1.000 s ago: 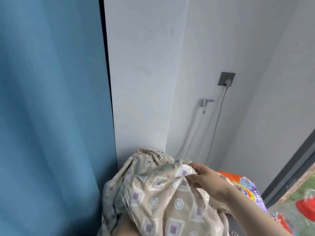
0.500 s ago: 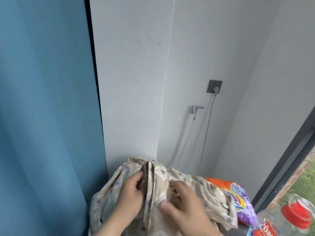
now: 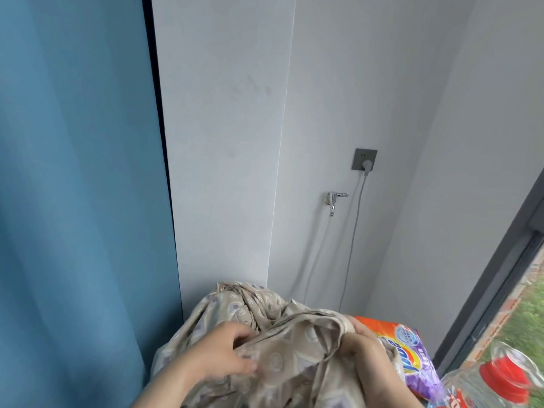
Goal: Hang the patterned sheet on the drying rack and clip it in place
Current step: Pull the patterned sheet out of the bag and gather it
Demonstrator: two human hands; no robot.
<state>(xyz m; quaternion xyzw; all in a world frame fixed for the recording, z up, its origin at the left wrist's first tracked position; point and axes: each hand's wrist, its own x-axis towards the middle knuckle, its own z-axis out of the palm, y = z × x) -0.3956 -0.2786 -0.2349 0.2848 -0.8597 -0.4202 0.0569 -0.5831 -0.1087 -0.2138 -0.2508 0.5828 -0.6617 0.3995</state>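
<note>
Pretty soft, even daylight here, brightest over by the window point(image 3: 527, 316) on the right. The white wall point(image 3: 223, 142) is lit flat, going slightly greyer into the corner. The blue curtain point(image 3: 73, 201) has gentle shading along its folds, with a dark strip where it meets the wall. The socket point(image 3: 364, 159) and tap point(image 3: 335, 198) look sharp enough. The left hand point(image 3: 217, 354) and right hand point(image 3: 371, 357) are a bit smeared, and small shadows sit in the creases of the patterned sheet point(image 3: 282, 357). The bottle point(image 3: 506, 378) at bottom right is totally blurred. Wide-angle bend tilts the window frame point(image 3: 482, 275).
</note>
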